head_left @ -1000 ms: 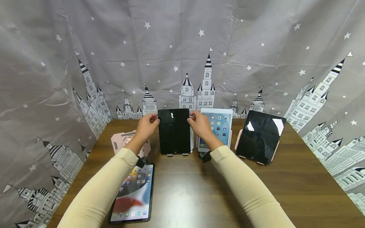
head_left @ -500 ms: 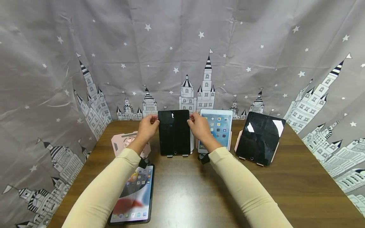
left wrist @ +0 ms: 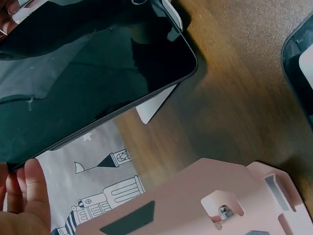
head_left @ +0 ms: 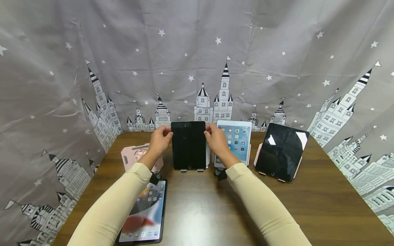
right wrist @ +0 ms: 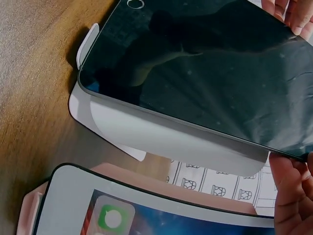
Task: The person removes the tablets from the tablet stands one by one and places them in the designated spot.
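Observation:
A black tablet (head_left: 189,147) with a dark screen stands upright on a white stand (head_left: 207,158), its lower edge at the stand's two small front lips. My left hand (head_left: 159,140) pinches the tablet's left edge near the top, thumb in front. On the opposite edge, at about the same height, my right hand (head_left: 216,139) pinches it between thumb and fingers. The right wrist view shows the stand's rounded white back plate (right wrist: 171,139) behind the tablet. Both sets of fingers are partly hidden behind it.
Right of it, a white tablet (head_left: 238,138) with a lit screen leans on a pink stand, partly behind my right arm. Farther right, another dark tablet (head_left: 281,152) sits tilted on a pink stand. A pink stand (left wrist: 210,196) lies left; a lit tablet (head_left: 147,212) lies flat in front.
Both hands keep their hold on the tablet's sides. A small white reflection on its screen has disappeared. The whole head view has shifted slightly, with everything sitting a little lower.

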The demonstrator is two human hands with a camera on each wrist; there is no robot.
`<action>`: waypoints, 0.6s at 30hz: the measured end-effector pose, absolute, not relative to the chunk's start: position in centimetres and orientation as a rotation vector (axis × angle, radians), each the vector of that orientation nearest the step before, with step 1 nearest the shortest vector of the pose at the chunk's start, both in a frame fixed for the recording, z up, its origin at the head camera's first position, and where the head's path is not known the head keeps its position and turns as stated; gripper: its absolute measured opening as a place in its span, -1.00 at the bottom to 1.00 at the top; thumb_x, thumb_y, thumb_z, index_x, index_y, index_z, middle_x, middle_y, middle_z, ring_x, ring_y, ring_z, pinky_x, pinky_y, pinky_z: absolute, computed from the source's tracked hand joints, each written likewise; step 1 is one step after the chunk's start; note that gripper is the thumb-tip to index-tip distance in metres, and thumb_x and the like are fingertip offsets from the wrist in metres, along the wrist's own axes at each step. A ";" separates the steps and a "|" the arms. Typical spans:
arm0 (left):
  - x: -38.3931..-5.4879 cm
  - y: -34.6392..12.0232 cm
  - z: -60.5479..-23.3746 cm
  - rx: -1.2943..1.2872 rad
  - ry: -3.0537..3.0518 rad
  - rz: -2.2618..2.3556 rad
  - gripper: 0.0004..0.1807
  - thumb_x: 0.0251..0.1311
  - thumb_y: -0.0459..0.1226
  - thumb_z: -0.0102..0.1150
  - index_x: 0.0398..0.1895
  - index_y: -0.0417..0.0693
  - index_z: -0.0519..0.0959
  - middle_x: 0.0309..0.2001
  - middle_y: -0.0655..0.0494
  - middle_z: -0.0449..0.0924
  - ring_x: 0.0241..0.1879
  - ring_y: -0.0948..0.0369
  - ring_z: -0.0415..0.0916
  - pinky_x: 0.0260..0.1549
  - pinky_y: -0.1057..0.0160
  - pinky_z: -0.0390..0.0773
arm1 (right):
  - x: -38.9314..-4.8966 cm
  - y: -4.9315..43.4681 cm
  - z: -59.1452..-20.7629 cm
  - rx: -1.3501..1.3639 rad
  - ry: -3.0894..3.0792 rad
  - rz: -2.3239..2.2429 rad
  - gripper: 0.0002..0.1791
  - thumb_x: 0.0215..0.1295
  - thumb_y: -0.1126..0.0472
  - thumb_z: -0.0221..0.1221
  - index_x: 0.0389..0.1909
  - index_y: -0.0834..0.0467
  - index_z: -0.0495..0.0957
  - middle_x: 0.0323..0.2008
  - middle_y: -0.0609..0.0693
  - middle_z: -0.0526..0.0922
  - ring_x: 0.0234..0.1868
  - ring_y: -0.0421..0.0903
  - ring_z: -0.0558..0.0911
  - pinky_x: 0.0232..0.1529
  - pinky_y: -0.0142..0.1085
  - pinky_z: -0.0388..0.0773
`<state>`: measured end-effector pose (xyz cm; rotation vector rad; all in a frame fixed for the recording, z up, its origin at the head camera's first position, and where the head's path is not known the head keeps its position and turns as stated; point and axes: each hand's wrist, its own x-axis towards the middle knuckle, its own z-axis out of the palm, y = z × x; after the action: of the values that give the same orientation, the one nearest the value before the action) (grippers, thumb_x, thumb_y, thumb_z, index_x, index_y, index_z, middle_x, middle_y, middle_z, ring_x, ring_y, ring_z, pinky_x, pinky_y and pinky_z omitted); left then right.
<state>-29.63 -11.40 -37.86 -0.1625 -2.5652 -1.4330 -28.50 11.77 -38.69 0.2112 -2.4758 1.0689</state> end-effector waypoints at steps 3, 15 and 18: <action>-29.5 -11.4 -37.9 -0.169 -2.540 -1.438 -0.82 0.35 -0.34 0.11 -0.08 -0.27 0.58 -0.15 -0.15 0.61 -0.14 0.02 0.54 -0.15 0.14 0.56 | -28.4 11.9 -38.5 0.235 -2.473 1.094 -0.91 0.39 0.31 0.17 -0.17 0.25 0.52 -0.32 0.12 0.68 -0.36 0.04 0.60 -0.31 -0.12 0.56; -27.9 -11.3 -36.4 -0.240 -2.472 -1.577 -0.84 0.33 -0.40 0.13 -0.12 -0.34 0.56 -0.22 -0.16 0.58 -0.29 0.10 0.54 -0.29 0.28 0.64 | -26.9 12.6 -37.5 0.238 -2.441 1.261 -0.87 0.44 0.27 0.12 -0.11 0.25 0.51 -0.29 0.11 0.65 -0.37 -0.01 0.60 -0.32 -0.16 0.57; -27.4 -11.6 -36.2 -0.244 -2.490 -1.648 -0.84 0.33 -0.42 0.11 -0.10 -0.37 0.53 -0.21 -0.16 0.55 -0.30 0.09 0.53 -0.28 0.19 0.67 | -26.4 12.7 -37.5 0.248 -2.453 1.282 -0.88 0.44 0.26 0.12 -0.12 0.23 0.50 -0.31 0.09 0.63 -0.40 -0.03 0.59 -0.35 -0.18 0.56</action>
<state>-27.37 -11.57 -36.19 -0.2438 -2.4900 -1.6478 -26.42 12.68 -37.47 0.2479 -2.4529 1.2821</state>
